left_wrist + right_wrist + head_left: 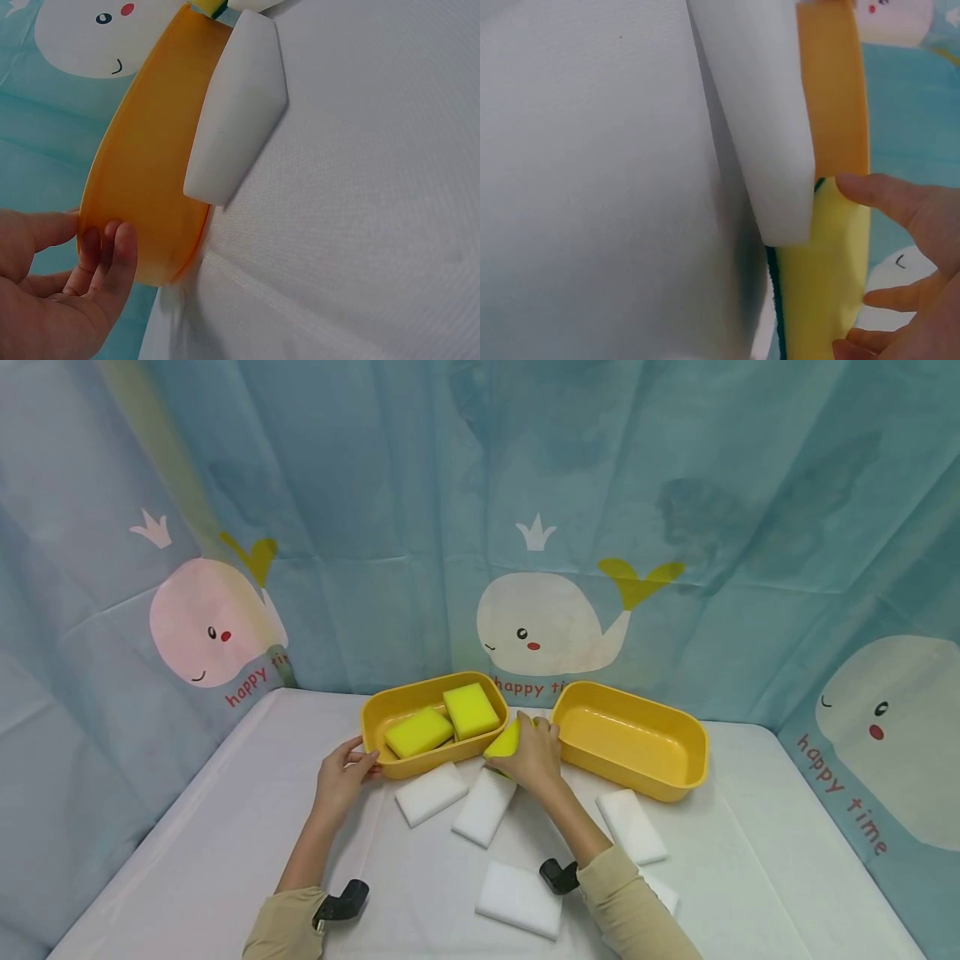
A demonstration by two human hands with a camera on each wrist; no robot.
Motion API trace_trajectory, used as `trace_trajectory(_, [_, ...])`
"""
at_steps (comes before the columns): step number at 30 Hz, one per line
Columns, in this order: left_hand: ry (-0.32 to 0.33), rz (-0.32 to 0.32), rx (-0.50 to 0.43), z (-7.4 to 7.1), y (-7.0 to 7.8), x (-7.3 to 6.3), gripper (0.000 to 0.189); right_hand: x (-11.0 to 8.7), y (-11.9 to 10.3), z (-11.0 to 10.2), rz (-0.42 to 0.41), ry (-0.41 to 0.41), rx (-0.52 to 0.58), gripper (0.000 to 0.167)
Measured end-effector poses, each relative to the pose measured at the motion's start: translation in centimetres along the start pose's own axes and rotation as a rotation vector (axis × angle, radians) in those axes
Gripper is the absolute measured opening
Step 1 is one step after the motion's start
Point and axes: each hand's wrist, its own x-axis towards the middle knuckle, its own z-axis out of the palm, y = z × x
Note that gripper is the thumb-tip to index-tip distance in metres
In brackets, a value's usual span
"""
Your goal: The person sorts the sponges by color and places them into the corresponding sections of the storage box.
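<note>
At its near left corner, my left hand [341, 785] holds the left yellow plastic tub [442, 759], thumb at the rim and fingers against the outer wall in the left wrist view. Two yellow sponges, one flat [418, 732] and one leaning on the right end [471, 711], lie inside that tub. Between the two tubs my right hand [538, 758] grips another yellow sponge [817, 270], which has a dark green scouring layer. Beside it lies a white foam block [484, 807], overlapping the sponge in the right wrist view.
A second yellow tub [630, 768] with nothing in it stands at the back right. More white foam blocks lie around the white-covered table: one by the left tub [431, 794], one in front [520, 900], one at right [632, 827]. A blue whale-print curtain [420, 610] hangs behind.
</note>
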Motion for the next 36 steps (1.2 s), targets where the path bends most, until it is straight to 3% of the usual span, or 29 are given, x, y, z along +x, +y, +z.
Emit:
trace_trajectory(25, [-0.001, -0.010, -0.013, 0.0, 0.2, -0.2, 0.060, -0.8, -0.8, -1.5, 0.006, 0.013, 0.077, 0.107])
trace_trajectory(36, [-0.007, -0.001, -0.030, 0.0, 0.3, -0.1, 0.060, -1.0, -0.9, -1.8, -0.039, 0.079, 0.088, 0.103])
